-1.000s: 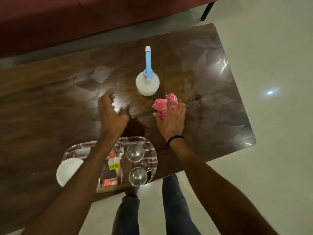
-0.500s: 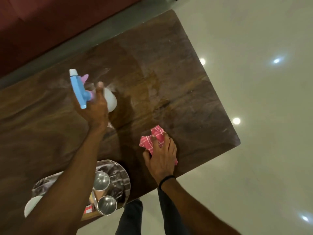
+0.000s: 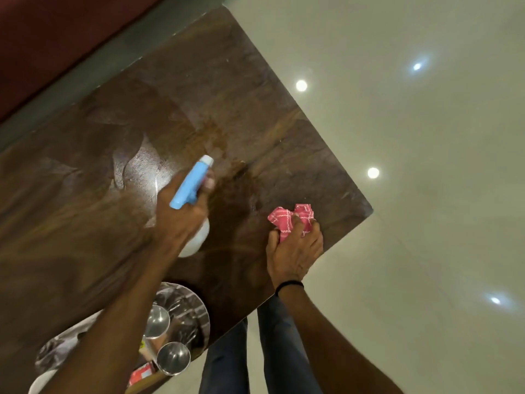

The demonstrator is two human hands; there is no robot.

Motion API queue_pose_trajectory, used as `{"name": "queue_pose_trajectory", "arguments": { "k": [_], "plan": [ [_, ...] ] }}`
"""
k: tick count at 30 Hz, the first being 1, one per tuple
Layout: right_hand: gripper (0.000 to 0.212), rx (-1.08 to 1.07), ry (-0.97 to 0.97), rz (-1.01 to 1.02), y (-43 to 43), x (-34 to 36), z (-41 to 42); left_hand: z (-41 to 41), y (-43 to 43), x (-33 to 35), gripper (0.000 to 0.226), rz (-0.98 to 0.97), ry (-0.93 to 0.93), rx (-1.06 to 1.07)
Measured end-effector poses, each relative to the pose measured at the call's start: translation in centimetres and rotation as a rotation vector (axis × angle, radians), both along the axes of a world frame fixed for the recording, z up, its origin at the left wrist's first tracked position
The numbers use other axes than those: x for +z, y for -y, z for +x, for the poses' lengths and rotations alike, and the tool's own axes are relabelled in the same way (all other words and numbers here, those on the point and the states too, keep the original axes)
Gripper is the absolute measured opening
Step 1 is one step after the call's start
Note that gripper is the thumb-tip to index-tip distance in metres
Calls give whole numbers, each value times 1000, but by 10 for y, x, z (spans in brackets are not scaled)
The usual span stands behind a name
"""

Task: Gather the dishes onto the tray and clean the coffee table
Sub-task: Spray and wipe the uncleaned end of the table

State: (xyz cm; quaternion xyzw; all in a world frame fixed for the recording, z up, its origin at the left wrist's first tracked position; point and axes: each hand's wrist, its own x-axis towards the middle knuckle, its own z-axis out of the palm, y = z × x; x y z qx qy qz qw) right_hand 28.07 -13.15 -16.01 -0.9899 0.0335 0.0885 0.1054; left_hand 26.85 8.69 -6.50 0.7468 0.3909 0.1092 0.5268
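The table (image 3: 199, 109) is dark, glossy wood with a darker, wet-looking patch (image 3: 238, 191) toward its right end. Over that part of the table the left hand (image 3: 179, 217) grips a spray bottle (image 3: 190, 186). Its fingers are wrapped round the neck below the blue head, and the nozzle is tilted toward the table's far side. At the table's near right corner the right hand (image 3: 294, 251) clutches a crumpled pink cloth (image 3: 289, 218) against the top. A tray (image 3: 196, 311) sits at the table's near edge and holds two steel cups (image 3: 156, 321) and a red packet (image 3: 142, 372). A white bowl (image 3: 42, 379) lies further left along that edge. A red sofa (image 3: 56, 38) lies beyond the table's far side, and there is pale floor (image 3: 426, 194) off its right end.
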Motion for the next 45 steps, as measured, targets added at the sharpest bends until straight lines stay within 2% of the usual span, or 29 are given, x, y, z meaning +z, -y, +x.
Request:
{"name": "queue_pose_trajectory", "arguments": {
  "k": [3,7,9,12,15,19,23,26,30,32,33,35,37,38,39,41,43,45],
  "plan": [
    [60,-31,8,13,-1,0,1,7,29,4,26,115,-134,-226],
    [64,-66,-2,58,-1,-3,0,1,41,-7,54,220,-239,-375],
    [64,-71,-7,51,-1,-4,-1,-1,42,-12,56,233,-268,-379],
    [63,-67,-9,36,0,-6,-1,-4,42,-11,44,227,-305,-379],
    [65,-79,0,39,3,-6,2,-3,38,-10,53,198,-341,-368],
    [65,-287,39,114,25,-4,29,-1,37,-10,54,125,-333,-266],
    [54,-402,119,202,55,1,106,1,33,-11,67,106,-297,-177],
    [53,-284,97,198,26,3,143,6,38,-10,68,126,-302,-161],
    [57,279,-12,152,2,5,97,10,48,-8,54,124,-342,-159],
    [56,404,-36,142,37,2,73,10,50,-6,43,76,-347,-139],
    [56,391,-22,132,58,0,76,10,51,-5,40,66,-338,-118],
    [55,197,16,125,86,-4,107,12,54,-5,44,74,-318,-81],
    [55,-49,52,156,76,-6,148,15,56,-6,49,80,-315,-60],
    [55,-87,36,159,57,-8,161,17,58,-7,50,86,-320,-53],
    [56,-20,22,141,36,-9,163,19,60,-8,50,90,-326,-51],
    [58,288,4,131,4,-8,140,23,64,-10,42,91,-326,-38],
    [59,564,-61,145,9,-6,102,28,67,-8,36,80,-327,-23],
    [58,641,-73,124,41,-3,91,34,69,-4,37,49,-330,1]
  ]
}}
